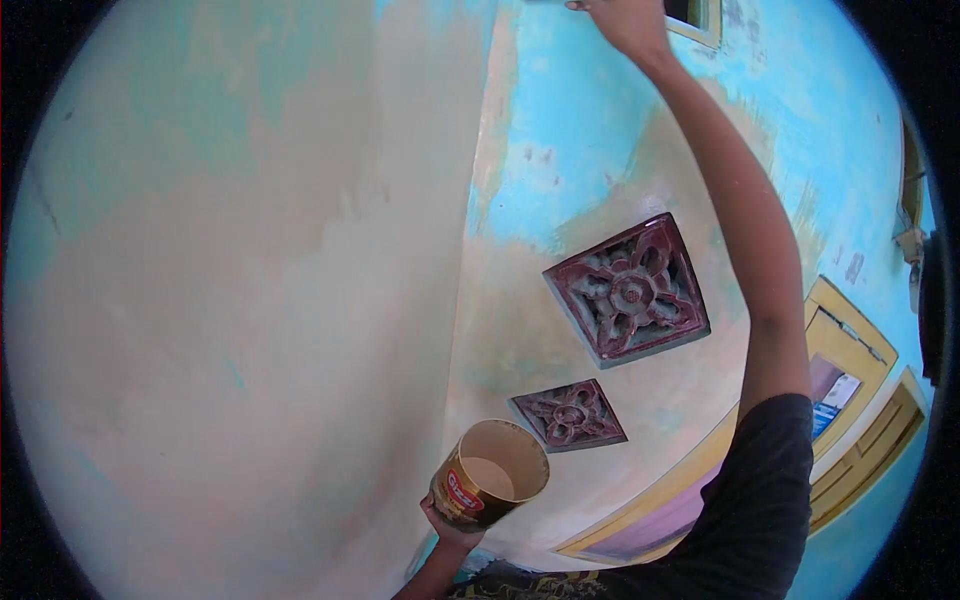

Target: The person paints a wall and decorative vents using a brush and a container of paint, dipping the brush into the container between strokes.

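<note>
Low in the head view, my left hand (pixel 452 525) grips a paint can (pixel 465 495) from its side and underside. The can has a dark and gold wall with a red label, and it tilts so that its open top shows beige paint (pixel 488 479) inside. My right hand (pixel 630 22) is raised high against the wall at the top edge, its arm stretched up. Its fingers are closed and partly cut off by the frame. A sliver of a greyish thing shows beside the fingertips; its kind is hidden.
Beige patches cover parts of the turquoise wall (pixel 570 130), which meets a left wall (pixel 250 300) at a corner. Two maroon carved vent blocks, a larger one (pixel 632 292) and a smaller one (pixel 572 416), are set in it. A yellow-framed door (pixel 850 335) stands at right.
</note>
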`<state>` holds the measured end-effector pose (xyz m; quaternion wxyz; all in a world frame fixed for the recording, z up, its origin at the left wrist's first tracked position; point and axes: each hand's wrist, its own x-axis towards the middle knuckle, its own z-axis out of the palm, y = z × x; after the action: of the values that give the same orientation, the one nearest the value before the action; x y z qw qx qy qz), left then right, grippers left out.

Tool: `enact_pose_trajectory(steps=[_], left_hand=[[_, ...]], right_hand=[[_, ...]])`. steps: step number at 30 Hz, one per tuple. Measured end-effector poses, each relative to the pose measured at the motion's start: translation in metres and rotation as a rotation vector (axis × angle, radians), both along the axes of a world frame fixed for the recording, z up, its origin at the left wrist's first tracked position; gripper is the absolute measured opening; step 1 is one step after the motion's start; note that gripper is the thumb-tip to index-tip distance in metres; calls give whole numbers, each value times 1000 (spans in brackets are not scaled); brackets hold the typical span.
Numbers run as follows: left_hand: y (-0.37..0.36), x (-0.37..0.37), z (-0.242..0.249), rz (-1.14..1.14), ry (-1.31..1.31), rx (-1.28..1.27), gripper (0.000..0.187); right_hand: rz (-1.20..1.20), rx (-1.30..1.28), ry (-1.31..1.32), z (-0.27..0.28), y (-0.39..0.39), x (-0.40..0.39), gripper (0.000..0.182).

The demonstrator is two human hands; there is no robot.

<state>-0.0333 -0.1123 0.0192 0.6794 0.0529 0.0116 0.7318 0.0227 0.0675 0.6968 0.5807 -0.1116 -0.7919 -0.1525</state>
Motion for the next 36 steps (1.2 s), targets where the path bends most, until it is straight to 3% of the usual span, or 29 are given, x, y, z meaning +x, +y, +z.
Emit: enact_pose_trajectory(steps=[2, 4, 6, 8, 10, 11, 14, 16, 17, 20, 22, 24, 27, 30, 32, 33, 36], left_hand=[[1, 0, -5, -6, 32, -27, 89], [6, -2, -16, -24, 85, -38, 96], [6, -7, -15, -46, 127, -29, 101], [2, -6, -6, -69, 151, -8, 101], [8, -6, -20, -68, 143, -19, 103], [8, -6, -24, -67, 144, -27, 104], [9, -7, -25, -72, 153, -50, 107], [5, -4, -9, -88, 63, -40, 94], [2, -2, -3, -94, 21, -36, 88], [13, -2, -21, -80, 179, -42, 109], [7, -4, -19, -104, 86, -47, 95], [6, -2, -13, -119, 34, -42, 88], [4, -5, -11, -97, 92, -50, 95], [14, -7, -24, -40, 201, -60, 109], [13, -4, -27, -22, 194, -99, 108], [9, -2, -22, -17, 194, -120, 108], [10, -1, -4, -18, 225, -114, 108]], right_hand=[[5, 98, 43, -12, 44, -9, 17], [55, 502, -51, -61, 67, -24, 20], [-33, 178, -239, -114, 42, -19, 21], [-58, 122, -470, -148, 31, -5, 21], [41, -37, -525, -161, 22, 6, 20], [96, -115, -547, -163, 17, 9, 20], [121, 61, -235, -106, 28, 10, 15], [-161, 197, -15, -55, 22, 4, 19], [153, -21, 125, -48, 0, 3, 17], [-81, 102, 1, -52, 73, -19, 22], [-2, 312, -117, -101, 65, -33, 23], [-156, 127, -381, -139, 27, -18, 19], [101, -76, -485, -158, 22, 4, 18], [237, -30, -114, -109, 24, 4, 34], [137, 160, 72, -66, 30, 1, 20], [176, 17, 82, -54, -8, 6, 15], [52, 310, -84, -68, 50, -23, 25]])
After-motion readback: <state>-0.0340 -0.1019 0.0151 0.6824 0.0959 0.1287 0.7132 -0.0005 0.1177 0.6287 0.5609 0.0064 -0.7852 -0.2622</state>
